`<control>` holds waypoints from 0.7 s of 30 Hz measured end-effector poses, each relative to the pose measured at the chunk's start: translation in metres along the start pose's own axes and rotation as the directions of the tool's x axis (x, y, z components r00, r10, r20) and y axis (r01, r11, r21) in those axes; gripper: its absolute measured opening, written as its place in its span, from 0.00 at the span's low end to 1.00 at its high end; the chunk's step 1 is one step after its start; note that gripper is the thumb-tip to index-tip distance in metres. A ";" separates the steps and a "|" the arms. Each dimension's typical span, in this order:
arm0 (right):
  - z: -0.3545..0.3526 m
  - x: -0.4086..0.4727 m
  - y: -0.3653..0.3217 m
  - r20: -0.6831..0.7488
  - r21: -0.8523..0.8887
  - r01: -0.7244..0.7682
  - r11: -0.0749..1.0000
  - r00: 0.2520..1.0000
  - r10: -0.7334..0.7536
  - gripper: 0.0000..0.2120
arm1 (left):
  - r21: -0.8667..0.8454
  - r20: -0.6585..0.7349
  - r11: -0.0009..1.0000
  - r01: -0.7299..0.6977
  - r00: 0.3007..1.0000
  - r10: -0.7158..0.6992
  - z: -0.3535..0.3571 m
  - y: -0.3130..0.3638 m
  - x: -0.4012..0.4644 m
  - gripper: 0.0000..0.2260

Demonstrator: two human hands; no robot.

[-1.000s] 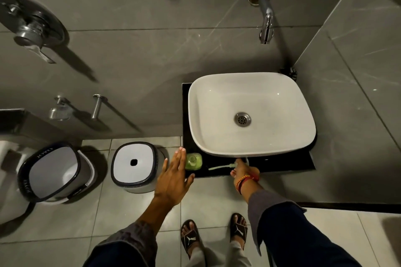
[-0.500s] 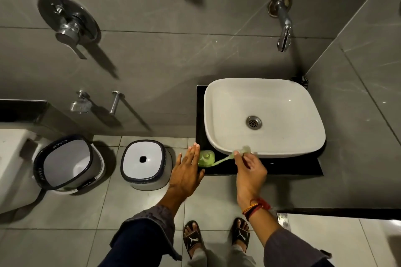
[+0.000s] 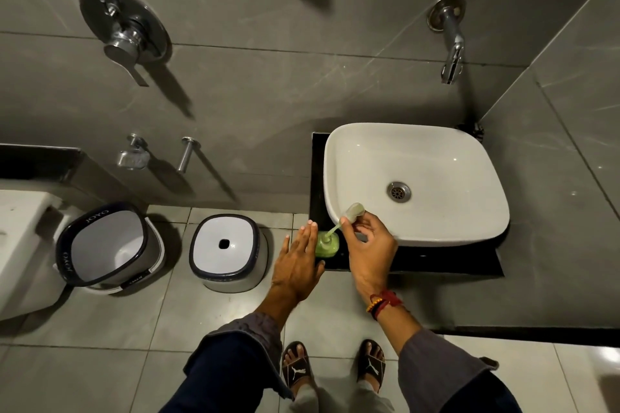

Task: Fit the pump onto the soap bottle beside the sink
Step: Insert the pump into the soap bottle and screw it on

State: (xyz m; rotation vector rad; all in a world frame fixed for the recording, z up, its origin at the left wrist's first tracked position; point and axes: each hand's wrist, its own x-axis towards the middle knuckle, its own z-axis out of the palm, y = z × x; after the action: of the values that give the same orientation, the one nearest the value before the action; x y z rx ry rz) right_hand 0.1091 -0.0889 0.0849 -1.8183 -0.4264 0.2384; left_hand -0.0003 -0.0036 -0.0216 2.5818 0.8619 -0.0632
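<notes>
Hands work at the near left corner of the white ceramic basin (image 3: 436, 157): the left hand (image 3: 297, 265) lies flat and unclenched, its fingertips just beside the squat green plastic soap bottle (image 3: 326, 245), gripping nothing. Beyond it, that bottle stands on the black counter (image 3: 436, 265) against the basin's near left corner. The right hand (image 3: 369, 245) pinches the pale translucent pump (image 3: 352, 213), whose dip tube slants down-left into the bottle's neck, so seating it looks like the right hand's job, pushing along that slanted axis.
</notes>
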 end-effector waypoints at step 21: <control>0.035 -0.007 0.040 0.232 -0.451 0.054 0.891 0.971 0.058 0.12 | -0.112 -0.013 0.994 0.010 1.000 -0.011 0.006 0.001 -0.006 0.36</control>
State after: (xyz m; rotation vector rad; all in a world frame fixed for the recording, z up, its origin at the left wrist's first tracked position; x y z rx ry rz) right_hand 0.0963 -0.0709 0.0366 -2.2608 -0.6963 0.3878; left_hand -0.0045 -0.0101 -0.0261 2.4764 0.8594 -0.0002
